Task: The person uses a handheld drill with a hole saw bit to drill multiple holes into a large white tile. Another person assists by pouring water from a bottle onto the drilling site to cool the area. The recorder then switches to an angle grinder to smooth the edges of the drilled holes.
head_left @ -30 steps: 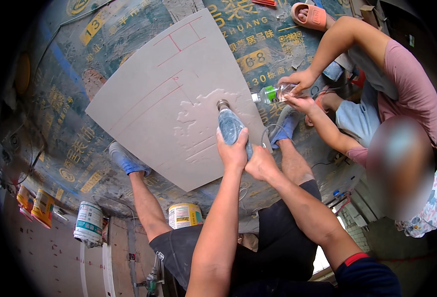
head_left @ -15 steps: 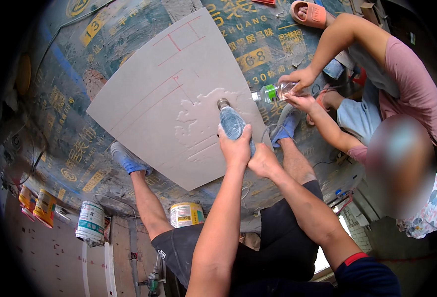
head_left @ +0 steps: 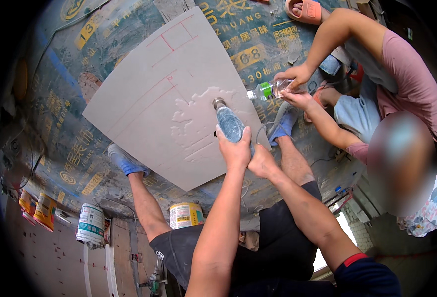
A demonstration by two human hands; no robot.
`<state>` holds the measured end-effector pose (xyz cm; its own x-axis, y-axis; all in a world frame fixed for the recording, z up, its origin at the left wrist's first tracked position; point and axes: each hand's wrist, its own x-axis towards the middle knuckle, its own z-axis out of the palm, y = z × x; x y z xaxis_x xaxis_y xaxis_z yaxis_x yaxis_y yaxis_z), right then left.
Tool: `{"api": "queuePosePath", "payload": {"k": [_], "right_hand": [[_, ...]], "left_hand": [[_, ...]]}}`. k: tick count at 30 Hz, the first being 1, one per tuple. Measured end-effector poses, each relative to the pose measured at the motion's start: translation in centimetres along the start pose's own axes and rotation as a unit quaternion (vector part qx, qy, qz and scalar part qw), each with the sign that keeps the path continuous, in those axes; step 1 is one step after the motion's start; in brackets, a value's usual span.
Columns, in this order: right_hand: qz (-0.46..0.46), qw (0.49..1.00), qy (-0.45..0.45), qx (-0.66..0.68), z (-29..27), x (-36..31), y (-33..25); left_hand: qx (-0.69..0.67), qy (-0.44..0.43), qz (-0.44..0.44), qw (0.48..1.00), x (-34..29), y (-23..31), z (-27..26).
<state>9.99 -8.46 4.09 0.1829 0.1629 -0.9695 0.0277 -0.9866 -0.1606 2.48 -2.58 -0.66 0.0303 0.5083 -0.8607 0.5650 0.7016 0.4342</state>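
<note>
My left hand (head_left: pixel 234 148) is closed round the body of a power drill or grinder (head_left: pixel 230 124), which looks wrapped in clear bluish plastic. Farther back, my right hand (head_left: pixel 263 162) grips the same tool's rear end. Its round metal hole saw bit (head_left: pixel 219 103) rests on a large pale tile (head_left: pixel 144 116) with one curved edge and red layout lines. A water puddle (head_left: pixel 193 106) spreads around the bit. From the right, a co-worker's hands (head_left: pixel 295 86) hold a clear plastic bottle (head_left: pixel 273 90) with a green label, its mouth pointing toward the tile.
My feet stand on either side of the tile, over a printed green floor covering (head_left: pixel 87 133). A power cord (head_left: pixel 260 132) loops by my right foot. Behind me are a yellow-and-white bucket (head_left: pixel 186 215), a white bucket (head_left: pixel 90 223) and a green power tool (head_left: pixel 154 282). The co-worker squats close at right.
The whole view has shifted slightly. Both my hands stay on the tool, its bit stays on the tile, and the co-worker's bottle keeps its place beside the tile edge.
</note>
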Motion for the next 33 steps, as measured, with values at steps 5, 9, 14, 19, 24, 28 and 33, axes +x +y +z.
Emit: {"api": "queuePosePath", "payload": {"k": [5,9,14,19,24,28,33], "right_hand": [[0.009,1.0,-0.009,-0.002,0.4,-0.2,0.3],[-0.01,1.0,0.004,0.017,1.2,0.3,1.9],[-0.005,1.0,-0.005,0.013,1.2,-0.1,1.6],[-0.021,1.0,0.018,-0.002,1.8,0.0,2.0],[-0.015,0.999,0.031,-0.025,2.0,-0.3,1.6],[-0.021,0.999,0.038,-0.023,2.5,-0.1,1.7],[-0.002,0.998,0.03,-0.054,2.6,-0.5,0.5]], "left_hand": [[-0.008,-0.006,0.011,1.0,-0.4,-0.3,-0.2],[0.004,0.002,0.034,0.999,-0.6,-1.0,-0.1],[-0.015,-0.001,0.03,0.999,-0.8,-1.4,-0.2],[-0.044,-0.008,0.042,0.998,-0.7,-1.9,-0.5],[-0.046,-0.01,0.057,0.997,-0.7,-2.2,-0.7],[-0.054,-0.013,0.059,0.997,-0.4,-2.6,-0.9],[-0.097,-0.026,0.046,0.994,-0.1,-2.6,-1.6]]}}
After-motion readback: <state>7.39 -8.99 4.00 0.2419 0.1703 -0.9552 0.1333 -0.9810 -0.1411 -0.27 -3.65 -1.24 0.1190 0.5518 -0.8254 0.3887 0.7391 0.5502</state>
